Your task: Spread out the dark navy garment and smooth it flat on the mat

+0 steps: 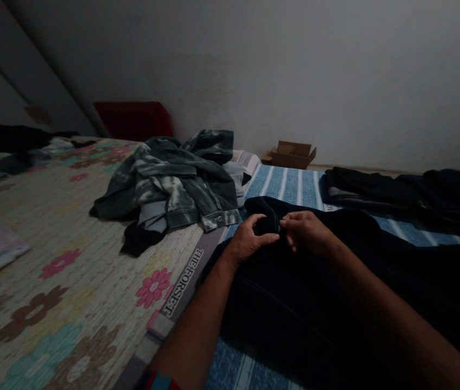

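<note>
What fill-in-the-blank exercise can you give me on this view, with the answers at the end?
1. The left hand and right hand grip the dark garment; the one nearer the mottled garment is the ____ hand.
2. The lettering on the grey band reads "THE ____".
3. The boxy object by the wall, left of the cardboard box, is coloured ____.
Missing words: left; FORSET; red.

One left hand [249, 239] and one right hand [305, 232] are on one dark garment [264, 306]. One flowery cover [104, 265], one striped cover [290, 184]. One gray jacket [173, 181], one brown box [294, 155], one red thing [135, 119]. Folded clothes [362, 187] by the striped cover's far edge: too dark to count.
</note>
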A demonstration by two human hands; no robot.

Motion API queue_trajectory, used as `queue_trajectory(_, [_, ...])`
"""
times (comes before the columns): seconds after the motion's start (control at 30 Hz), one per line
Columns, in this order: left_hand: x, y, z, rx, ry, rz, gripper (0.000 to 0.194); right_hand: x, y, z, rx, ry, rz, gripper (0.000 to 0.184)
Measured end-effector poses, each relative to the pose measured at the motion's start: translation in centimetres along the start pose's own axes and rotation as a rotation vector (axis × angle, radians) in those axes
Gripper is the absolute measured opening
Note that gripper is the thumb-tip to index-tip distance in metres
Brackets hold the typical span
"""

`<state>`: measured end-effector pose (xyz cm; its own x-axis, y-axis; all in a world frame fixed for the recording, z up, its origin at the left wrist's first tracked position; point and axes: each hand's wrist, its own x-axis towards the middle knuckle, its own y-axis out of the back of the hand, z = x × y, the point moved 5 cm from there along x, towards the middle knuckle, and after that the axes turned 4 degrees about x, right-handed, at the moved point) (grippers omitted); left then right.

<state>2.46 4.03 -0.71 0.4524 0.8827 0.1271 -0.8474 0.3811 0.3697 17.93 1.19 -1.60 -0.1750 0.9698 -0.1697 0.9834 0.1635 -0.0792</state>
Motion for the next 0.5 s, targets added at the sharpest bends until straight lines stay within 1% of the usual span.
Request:
queue_trajectory(0.03, [0.0, 0.0, 0.1, 0.055, -0.018, 0.010, 0.056, 0.0, -0.1, 0.1, 0.025, 0.006, -0.001, 0.029])
queue_trajectory(0.07, [0.0, -0.1, 0.1, 0.099, -0.031, 0.025, 0.053, 0.0, -0.2, 0.3, 0.046, 0.011, -0.002, 0.029])
queue_trajectory(0.13, [0.1, -0.2, 0.0, 0.125, -0.036, 0.033, 0.039, 0.1, -0.3, 0.6, 0.080, 0.017, -0.002, 0.029])
queue_trajectory(0.17, [0.1, -0.3, -0.2, 0.104, -0.028, 0.018, 0.031, 0.1, -0.3, 0.7, 0.093, 0.019, 0.001, 0.029])
queue_trajectory(0.23, [0.1, -0.5, -0.4, 0.017, 0.005, -0.042, 0.022, 0.1, -0.3, 0.9, 0.112, 0.022, 0.002, 0.028])
queue_trajectory(0.37, [-0.1, -0.7, -0.8, -0.204, 0.098, -0.176, 0.022, -0.2, -0.3, 1.0, 0.127, 0.016, -0.011, 0.028])
queue_trajectory(0.43, [-0.2, -0.7, -1.1, -0.289, 0.146, -0.210, 0.022, -0.4, -0.4, 1.0, 0.137, 0.013, -0.025, 0.029])
queue_trajectory(0.5, [-0.3, -0.7, -1.3, -0.337, 0.184, -0.218, 0.021, -0.7, -0.7, 0.9, 0.148, 0.007, -0.051, 0.030])
